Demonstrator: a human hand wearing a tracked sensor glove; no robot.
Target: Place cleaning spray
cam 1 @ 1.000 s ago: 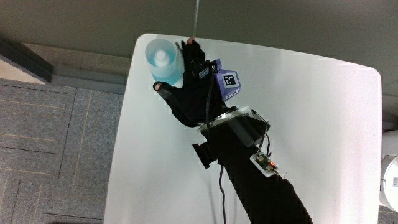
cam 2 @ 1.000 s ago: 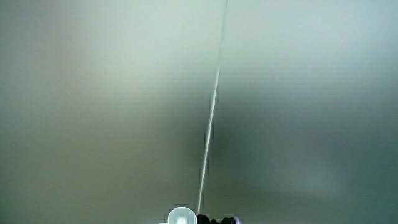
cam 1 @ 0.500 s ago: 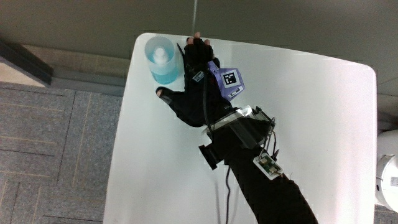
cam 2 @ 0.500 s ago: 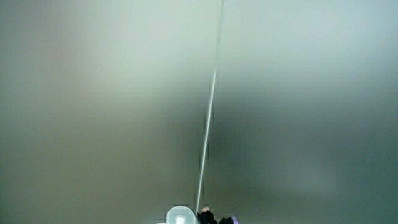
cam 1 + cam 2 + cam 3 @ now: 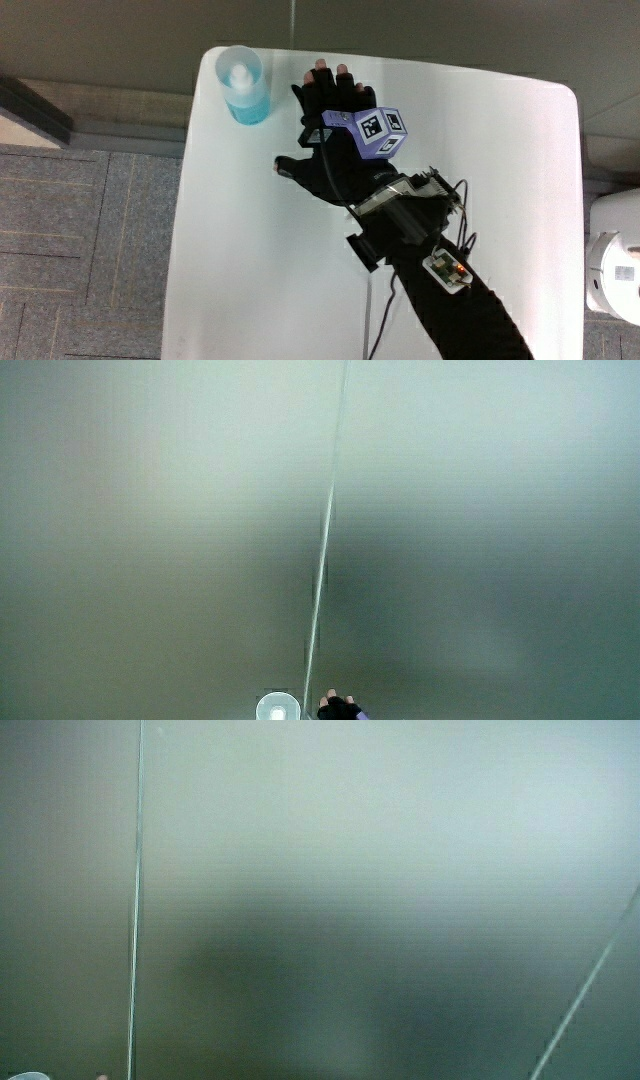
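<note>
A pale blue cleaning spray bottle [image 5: 242, 84] with a white cap stands upright at a corner of the white table [image 5: 300, 260], at the edge farthest from the person. The gloved hand [image 5: 335, 125] lies flat over the table beside the bottle, a small gap apart, fingers spread and holding nothing. A purple patterned cube [image 5: 378, 132] sits on its back. Both side views show mostly a pale wall; in a side view the bottle top [image 5: 278, 708] and the fingertips [image 5: 338, 706] just show.
Grey carpet floor [image 5: 80, 250] lies past the table's edge beside the bottle. A white object [image 5: 612, 275] stands off the table past the edge nearer the forearm. A cable runs along the black forearm [image 5: 450, 300].
The hand has let go of the spray bottle and drawn away from it with fingers spread. The bottle stays standing at the table corner.
</note>
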